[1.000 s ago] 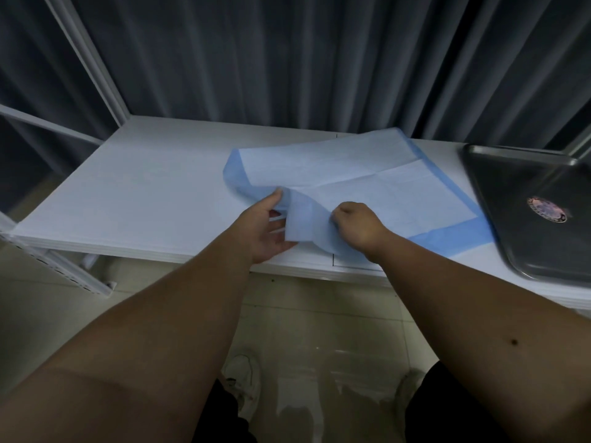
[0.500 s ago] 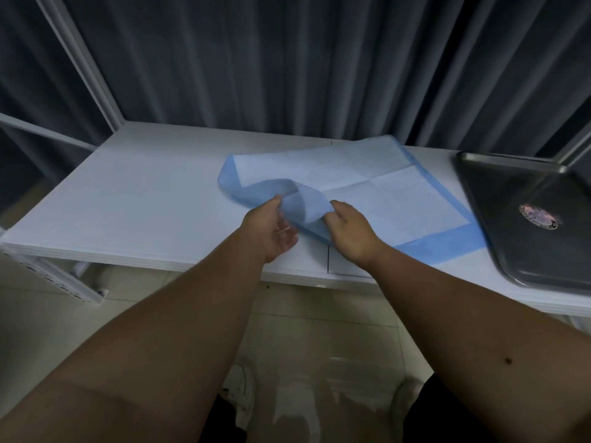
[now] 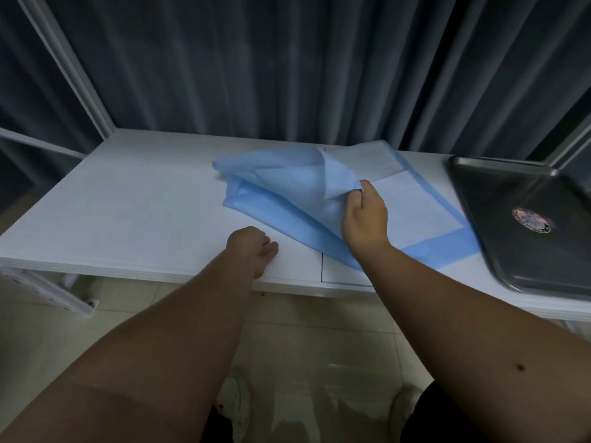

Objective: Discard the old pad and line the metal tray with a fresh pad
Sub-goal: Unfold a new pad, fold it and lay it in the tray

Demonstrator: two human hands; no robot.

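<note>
Pad (image 3: 287, 187), blue w/ a paler centre, lies on the white table (image 3: 128, 203) right of middle, its left part folded up and over to the right. Head view: table's near edge runs just past the left hand (image 3: 252, 247); wide bare tabletop spreads to the left, dark curtain (image 3: 287, 65) close behind the far edge. Metal tray (image 3: 527, 225) sits on the table's right end (round sticker (image 3: 531, 220) inside), its left rim just beside the pad's right border. Right hand (image 3: 364, 219) pinches the lifted pad corner between thumb and fingers, above the pad's flat half. Left hand rests near the table edge, fingers loosely curled, holding nothing, apart from the pad's fold
</note>
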